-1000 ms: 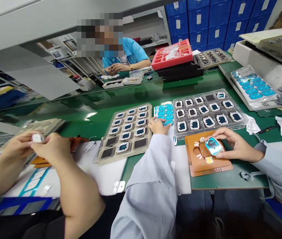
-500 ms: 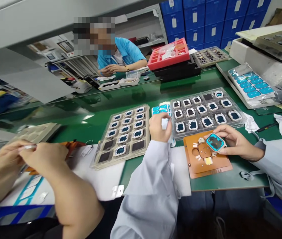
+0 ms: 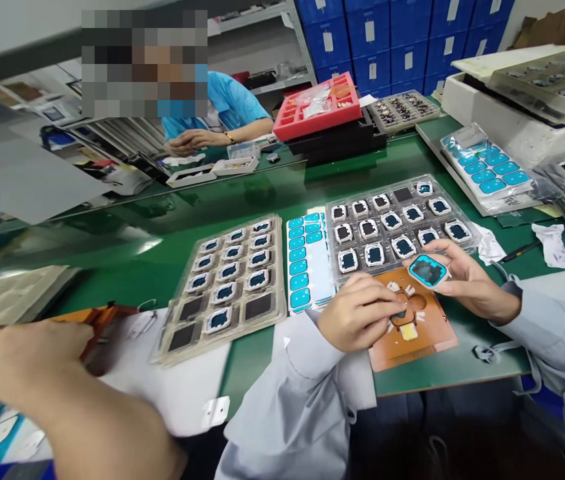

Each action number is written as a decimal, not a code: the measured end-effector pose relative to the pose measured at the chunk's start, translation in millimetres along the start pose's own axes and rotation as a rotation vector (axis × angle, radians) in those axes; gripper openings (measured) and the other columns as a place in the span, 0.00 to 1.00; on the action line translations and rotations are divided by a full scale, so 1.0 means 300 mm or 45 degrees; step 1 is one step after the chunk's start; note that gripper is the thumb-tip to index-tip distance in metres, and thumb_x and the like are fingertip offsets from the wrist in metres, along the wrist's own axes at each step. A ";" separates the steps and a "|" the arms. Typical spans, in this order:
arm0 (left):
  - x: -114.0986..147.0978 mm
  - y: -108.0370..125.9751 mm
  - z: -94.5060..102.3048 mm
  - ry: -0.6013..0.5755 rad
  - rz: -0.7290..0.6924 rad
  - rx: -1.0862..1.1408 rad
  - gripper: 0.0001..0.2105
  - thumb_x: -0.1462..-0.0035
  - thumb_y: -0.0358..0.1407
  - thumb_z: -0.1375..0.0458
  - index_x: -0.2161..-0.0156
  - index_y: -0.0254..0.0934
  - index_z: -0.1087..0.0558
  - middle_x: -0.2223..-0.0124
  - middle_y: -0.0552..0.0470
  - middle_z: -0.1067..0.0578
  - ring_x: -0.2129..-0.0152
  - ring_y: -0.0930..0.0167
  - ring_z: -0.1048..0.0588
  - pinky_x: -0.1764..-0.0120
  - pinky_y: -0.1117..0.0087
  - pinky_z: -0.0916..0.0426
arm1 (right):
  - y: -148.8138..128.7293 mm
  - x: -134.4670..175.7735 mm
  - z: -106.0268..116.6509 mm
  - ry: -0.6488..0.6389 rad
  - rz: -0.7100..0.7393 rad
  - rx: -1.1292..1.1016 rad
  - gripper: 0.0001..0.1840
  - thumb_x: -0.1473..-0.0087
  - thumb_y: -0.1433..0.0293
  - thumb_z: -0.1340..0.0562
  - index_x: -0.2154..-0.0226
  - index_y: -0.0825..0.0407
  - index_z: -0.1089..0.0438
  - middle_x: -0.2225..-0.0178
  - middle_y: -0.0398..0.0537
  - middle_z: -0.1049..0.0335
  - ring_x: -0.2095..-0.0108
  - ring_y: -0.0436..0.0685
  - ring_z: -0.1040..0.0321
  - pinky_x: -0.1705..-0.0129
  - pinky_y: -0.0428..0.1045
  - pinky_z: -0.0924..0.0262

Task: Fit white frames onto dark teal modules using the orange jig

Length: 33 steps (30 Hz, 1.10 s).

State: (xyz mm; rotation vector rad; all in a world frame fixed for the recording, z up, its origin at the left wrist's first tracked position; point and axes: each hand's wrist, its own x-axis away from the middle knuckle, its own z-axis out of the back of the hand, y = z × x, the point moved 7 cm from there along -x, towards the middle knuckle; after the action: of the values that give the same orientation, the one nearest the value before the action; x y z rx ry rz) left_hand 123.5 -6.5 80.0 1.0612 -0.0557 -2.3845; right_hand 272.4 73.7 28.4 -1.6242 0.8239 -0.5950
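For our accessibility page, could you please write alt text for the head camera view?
The left hand presses on a brown fixture while the right hand holds a blue-rimmed part above it. Trays of parts lie on the green table.

Pale grey-blue long sleeves, loose cuffs
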 end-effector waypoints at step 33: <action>-0.003 0.015 0.003 -0.084 0.074 0.058 0.05 0.45 0.35 0.39 0.63 0.37 0.25 0.61 0.50 0.19 0.59 0.64 0.28 0.55 0.57 0.38 | -0.039 -0.008 0.021 -0.057 0.084 0.121 0.27 0.53 0.55 0.28 0.54 0.45 0.36 0.55 0.48 0.26 0.51 0.61 0.30 0.49 0.56 0.35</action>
State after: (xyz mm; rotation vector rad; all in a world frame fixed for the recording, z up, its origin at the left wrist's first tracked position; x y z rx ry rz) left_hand 125.5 -10.1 82.2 0.9877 -0.1627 -2.3758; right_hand 278.0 80.4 38.7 -1.5134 0.8013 -0.5414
